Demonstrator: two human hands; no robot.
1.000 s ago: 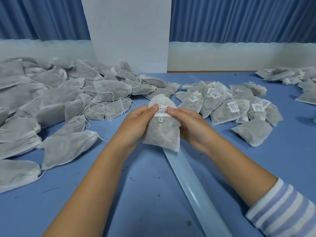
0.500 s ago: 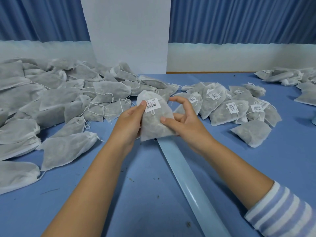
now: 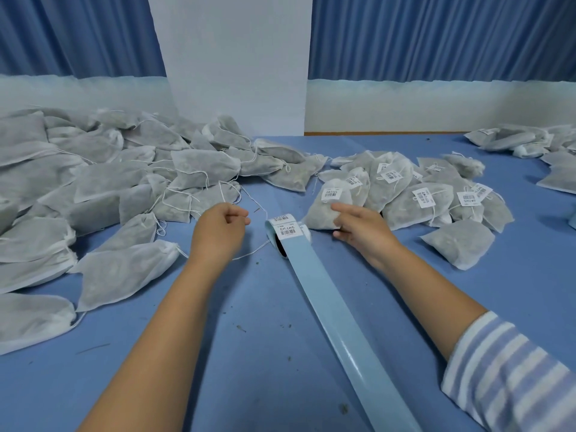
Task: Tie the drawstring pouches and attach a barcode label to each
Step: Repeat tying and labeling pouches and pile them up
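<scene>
Head view: bare blue worktop is lying open nearer than the label roll, split by the roll's backing strip. Unlabelled pouches are crowding the room left of the roll, and labelled pouches are piling to its right. The right hand is resting straightened fingers on a tied pouch just right of the roll. Its grey filling is showing through white fabric, and it is wearing a barcode label. The left hand, just left of the roll, is hanging loosely curled, holding nothing visible.

A blue table carries heaped pouches and a label roll.
</scene>
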